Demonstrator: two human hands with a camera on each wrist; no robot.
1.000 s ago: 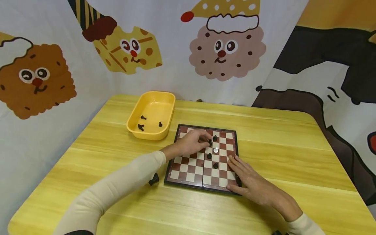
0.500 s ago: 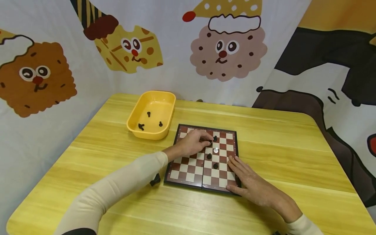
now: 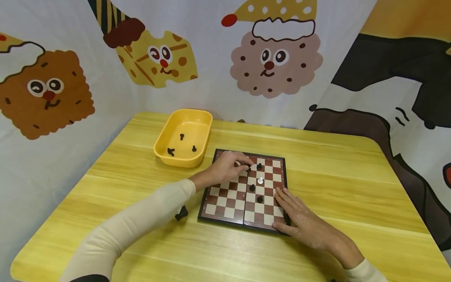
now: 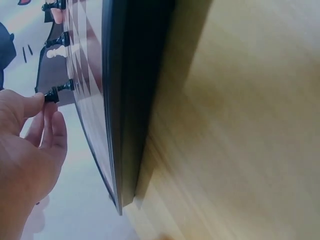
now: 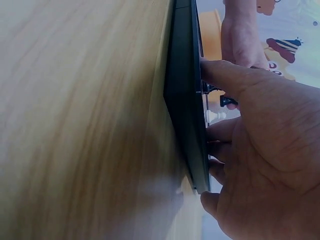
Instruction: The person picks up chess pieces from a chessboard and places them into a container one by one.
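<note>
My left hand (image 3: pixel 225 167) reaches over the far half of the chequered chessboard (image 3: pixel 225 201). Its thumb and fingertips pinch a black pawn (image 4: pixel 51 95); the left wrist view shows a gap between the pawn's base and the board. Just right of it stands another black pawn (image 3: pixel 259 166). Nearer on the board are a white pawn (image 3: pixel 260 180) and two more black pawns, one left of centre (image 3: pixel 252 188) and one closer to me (image 3: pixel 260 199). My right hand (image 3: pixel 304 221) rests on the board's right edge with its fingers extended, thumb near the corner.
A yellow tray (image 3: pixel 179 161) stands at the back left of the wooden table (image 3: pixel 352 188), with several small black pieces (image 3: pixel 194 149) lying in it. A cartoon-printed cloth (image 3: pixel 211 102) hangs behind the table.
My left hand has drawn slightly left, carrying the pinched pawn away from its neighbour. One black piece in the tray has rolled to the right and back. My right hand stays put.
</note>
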